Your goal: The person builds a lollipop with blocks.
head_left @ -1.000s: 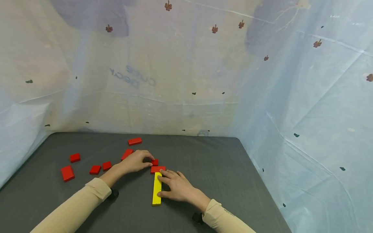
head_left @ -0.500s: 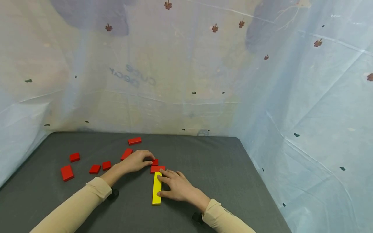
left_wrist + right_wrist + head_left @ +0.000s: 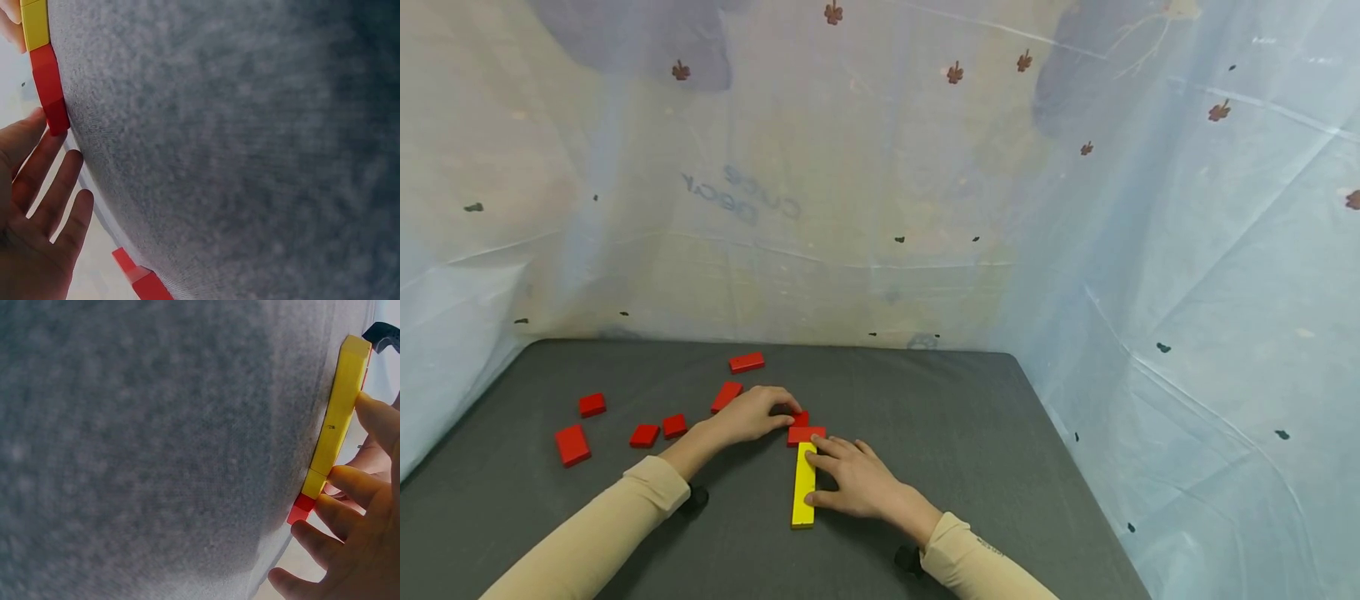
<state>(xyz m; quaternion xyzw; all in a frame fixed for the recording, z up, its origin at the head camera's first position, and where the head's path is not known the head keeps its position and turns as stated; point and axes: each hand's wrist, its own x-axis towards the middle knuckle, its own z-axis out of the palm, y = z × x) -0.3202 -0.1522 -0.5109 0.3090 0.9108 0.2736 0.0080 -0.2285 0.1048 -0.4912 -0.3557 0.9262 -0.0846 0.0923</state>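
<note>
In the head view my left hand [image 3: 752, 414] pinches a small red block [image 3: 802, 418] between thumb and index finger. That block touches the far side of a red rectangular block [image 3: 807, 437] lying crosswise. From there a yellow strip [image 3: 803, 492] runs toward me, and a seam in the right wrist view splits it into a long yellow block [image 3: 340, 406] and a short yellow block [image 3: 314, 484]. My right hand [image 3: 857, 483] rests its spread fingertips along the strip's right side and on the crosswise red block. The left wrist view shows the other left fingers extended.
Loose red blocks lie to the left on the dark grey table [image 3: 970, 467]: a larger one [image 3: 573, 446], smaller ones [image 3: 592, 405] [image 3: 644, 436] [image 3: 674, 427], a far one [image 3: 747, 362], and one [image 3: 727, 397] close behind my left hand. A plastic curtain [image 3: 850, 167] surrounds the table.
The small red block and my left fingertips have shifted very slightly to the right. My right hand and the yellow strip look unmoved.
</note>
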